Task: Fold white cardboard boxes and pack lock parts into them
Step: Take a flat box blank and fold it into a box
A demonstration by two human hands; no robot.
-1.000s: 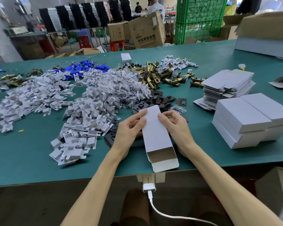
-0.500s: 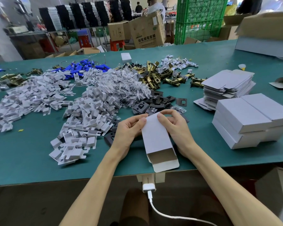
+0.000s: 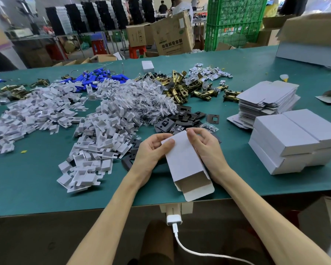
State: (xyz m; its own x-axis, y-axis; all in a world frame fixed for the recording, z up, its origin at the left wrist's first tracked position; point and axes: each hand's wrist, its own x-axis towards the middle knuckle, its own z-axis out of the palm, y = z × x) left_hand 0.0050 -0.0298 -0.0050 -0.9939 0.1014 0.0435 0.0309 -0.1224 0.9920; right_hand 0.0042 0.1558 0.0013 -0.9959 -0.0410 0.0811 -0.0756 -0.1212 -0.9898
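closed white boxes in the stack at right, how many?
4 visible: two closed boxes side by side on top, two beneath; more may be hidden behind.

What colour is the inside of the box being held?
The box is grey-brown inside; head view.

Both my bare forearms stretched forward and converging, my left grip [image 3: 151, 150] pinching the white box [image 3: 183, 163] at its far corner with thumb on top, my right grip [image 3: 204, 148] curled round the opposite side
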